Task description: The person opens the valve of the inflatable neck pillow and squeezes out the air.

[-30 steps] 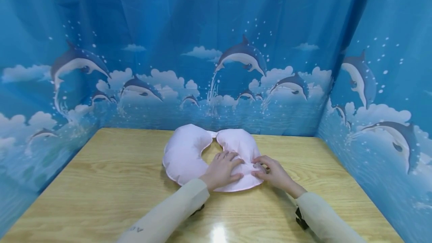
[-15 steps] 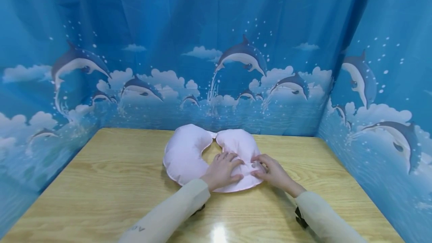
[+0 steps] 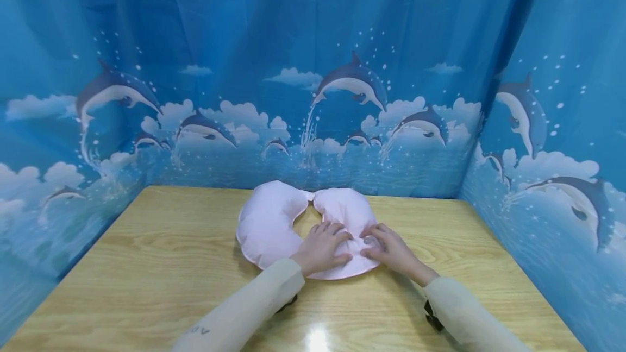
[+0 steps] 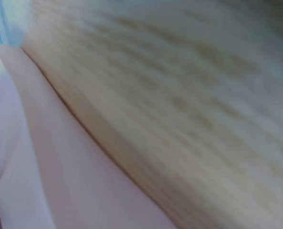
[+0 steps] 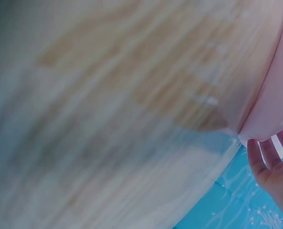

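- The pale pink U-shaped neck pillow (image 3: 274, 224) lies on the light wooden table (image 3: 146, 265), near its far edge.
- The left hand (image 3: 323, 246) presses its spread fingers on the right lobe.
- The right hand (image 3: 388, 249) pinches a fabric fold alongside.
- Best to hold the fabric taut and work with small movements.
- A blue dolphin-print curtain (image 3: 313, 69) encloses the table.

I was at a staged recording booth, not a lived-in room. Blue dolphin-print curtain (image 3: 313, 69) closed off the back and both sides, hung like a backdrop. Only furniture was a glossy wood table (image 3: 146, 265) pushed into that corner, with a light glare on its near edge.
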